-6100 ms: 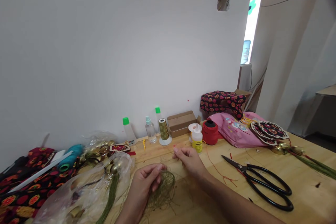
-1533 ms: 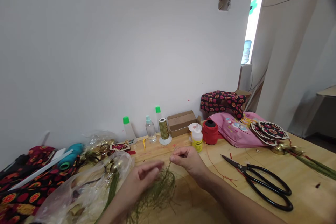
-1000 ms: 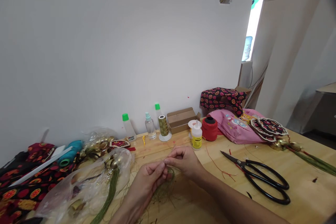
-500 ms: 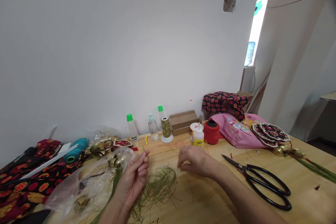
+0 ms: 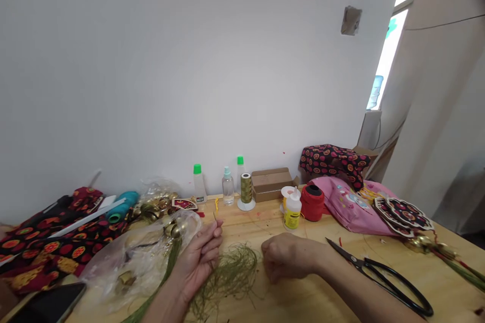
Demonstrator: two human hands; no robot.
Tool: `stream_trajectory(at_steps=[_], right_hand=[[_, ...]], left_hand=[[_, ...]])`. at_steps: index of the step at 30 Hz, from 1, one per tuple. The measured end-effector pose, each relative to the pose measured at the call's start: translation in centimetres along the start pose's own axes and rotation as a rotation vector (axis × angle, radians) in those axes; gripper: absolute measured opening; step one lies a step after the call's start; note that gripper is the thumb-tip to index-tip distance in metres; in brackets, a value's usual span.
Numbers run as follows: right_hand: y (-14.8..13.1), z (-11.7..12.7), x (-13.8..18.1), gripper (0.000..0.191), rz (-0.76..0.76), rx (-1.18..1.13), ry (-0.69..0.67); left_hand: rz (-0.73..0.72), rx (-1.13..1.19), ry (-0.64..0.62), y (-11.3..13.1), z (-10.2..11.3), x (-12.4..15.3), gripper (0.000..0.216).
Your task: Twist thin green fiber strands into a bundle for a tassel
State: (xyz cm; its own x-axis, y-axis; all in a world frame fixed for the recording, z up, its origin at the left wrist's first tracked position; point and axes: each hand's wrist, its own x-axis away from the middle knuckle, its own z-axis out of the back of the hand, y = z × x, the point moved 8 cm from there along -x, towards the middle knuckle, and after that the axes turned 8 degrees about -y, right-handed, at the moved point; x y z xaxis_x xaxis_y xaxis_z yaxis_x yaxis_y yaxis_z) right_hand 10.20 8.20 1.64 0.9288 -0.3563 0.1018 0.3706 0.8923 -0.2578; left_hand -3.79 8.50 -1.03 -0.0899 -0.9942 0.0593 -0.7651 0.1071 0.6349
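My left hand (image 5: 200,260) is closed, palm turned up. A short, thin, dark-greenish strand (image 5: 214,216) sticks up from its pinched fingertips. My right hand (image 5: 286,257) is curled on the table's right half, knuckles up. Its fingertips are turned away, so anything in them is hidden. Between the two hands lies a loose tangle of green thread (image 5: 240,267). A bundle of long green tassel threads (image 5: 171,257) runs past my left wrist. Just beyond my right hand stands a yellow-labelled glue bottle (image 5: 292,213).
Black-handled scissors (image 5: 411,287) lie at right, near my forearm. Along the wall stand a green thread spool (image 5: 246,190), a red thread cone (image 5: 313,204) and a cardboard box (image 5: 273,184). At left are a plastic bag (image 5: 142,255) with brass bells and a phone (image 5: 51,303).
My right hand has curled further and come down slightly toward me. My left hand keeps its pinch. The view has shifted, so the things on the table appear lower and farther right.
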Motion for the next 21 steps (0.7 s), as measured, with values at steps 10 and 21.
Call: stream_trajectory(at_steps=[10,21], right_hand=[[2.6,1.5,-1.2,0.027,-0.116,-0.999,0.547],[3.1,-1.8,-2.0,0.039,-0.158,-1.365,0.768]], left_hand=[[-0.109,-0.202,0.068,-0.4,-0.1,-0.3,0.012],[-0.044,-0.357,0.038,-3.8,-1.4,-0.2,0.018]])
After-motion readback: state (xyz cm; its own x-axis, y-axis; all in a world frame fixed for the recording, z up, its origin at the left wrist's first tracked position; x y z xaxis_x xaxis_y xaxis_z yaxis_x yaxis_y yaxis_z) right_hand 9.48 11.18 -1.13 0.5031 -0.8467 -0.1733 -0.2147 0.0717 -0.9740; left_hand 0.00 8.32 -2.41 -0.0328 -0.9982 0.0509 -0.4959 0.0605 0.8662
